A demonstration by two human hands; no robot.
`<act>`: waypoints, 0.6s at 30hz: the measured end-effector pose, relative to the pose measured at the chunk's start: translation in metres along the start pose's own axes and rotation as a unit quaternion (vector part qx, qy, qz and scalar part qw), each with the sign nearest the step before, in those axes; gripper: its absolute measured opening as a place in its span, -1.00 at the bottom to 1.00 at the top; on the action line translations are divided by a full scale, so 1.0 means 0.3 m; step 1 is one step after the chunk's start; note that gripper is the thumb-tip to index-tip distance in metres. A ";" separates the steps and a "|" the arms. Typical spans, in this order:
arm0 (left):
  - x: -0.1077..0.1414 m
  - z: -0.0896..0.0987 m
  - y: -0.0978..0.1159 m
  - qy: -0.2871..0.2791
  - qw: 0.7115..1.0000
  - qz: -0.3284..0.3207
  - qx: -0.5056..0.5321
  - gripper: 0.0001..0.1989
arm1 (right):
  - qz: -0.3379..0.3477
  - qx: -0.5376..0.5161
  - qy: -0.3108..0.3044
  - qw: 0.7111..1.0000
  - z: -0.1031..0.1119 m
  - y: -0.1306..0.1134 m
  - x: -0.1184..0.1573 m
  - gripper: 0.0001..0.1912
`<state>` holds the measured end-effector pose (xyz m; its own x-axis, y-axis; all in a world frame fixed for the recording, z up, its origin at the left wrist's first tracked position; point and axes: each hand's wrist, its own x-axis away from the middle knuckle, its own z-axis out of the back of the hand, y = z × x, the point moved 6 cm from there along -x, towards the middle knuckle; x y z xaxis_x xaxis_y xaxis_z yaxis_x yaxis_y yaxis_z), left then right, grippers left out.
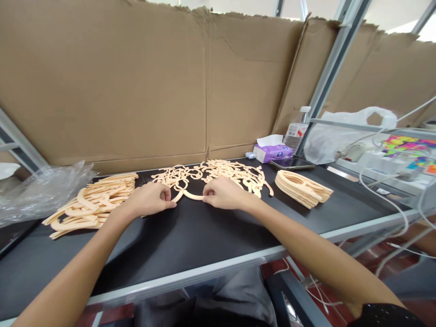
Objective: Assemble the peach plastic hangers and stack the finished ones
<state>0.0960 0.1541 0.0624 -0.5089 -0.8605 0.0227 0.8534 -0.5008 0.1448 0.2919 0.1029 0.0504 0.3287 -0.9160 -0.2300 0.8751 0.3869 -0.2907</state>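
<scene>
A curved, pale wood-coloured piece [193, 196] spans the gap between my two hands, just above or on the black tabletop. My left hand [154, 198] pinches its left end between thumb and fingers. At its other end, my right hand [223, 193] is closed in a similar pinch. Whether it is one piece or two arcs meeting in the middle, I cannot tell. Right behind the hands lie loose heaps of small curly pieces [235, 170]. A pile of longer curved pieces [93, 204] lies to the left of my left hand.
On the right stands a neat stack of looped pieces [299, 187]. Behind it are a phone [292, 162], a purple tissue pack [272, 152] and a bottle [297, 129]. Clear plastic wrap [44, 190] covers the left side. Cardboard [143, 86] walls the back; cables [384, 200] hang right.
</scene>
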 end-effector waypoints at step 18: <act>0.007 0.002 0.009 -0.004 1.000 -0.002 -0.018 -0.71 | 0.005 0.009 0.010 1.000 -0.005 0.002 0.001 -0.87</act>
<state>0.0971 0.1509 0.0635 -0.5139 -0.8574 0.0298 0.8543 -0.5082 0.1093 0.2920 0.1032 0.0487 0.3306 -0.9095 -0.2519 0.8780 0.3943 -0.2713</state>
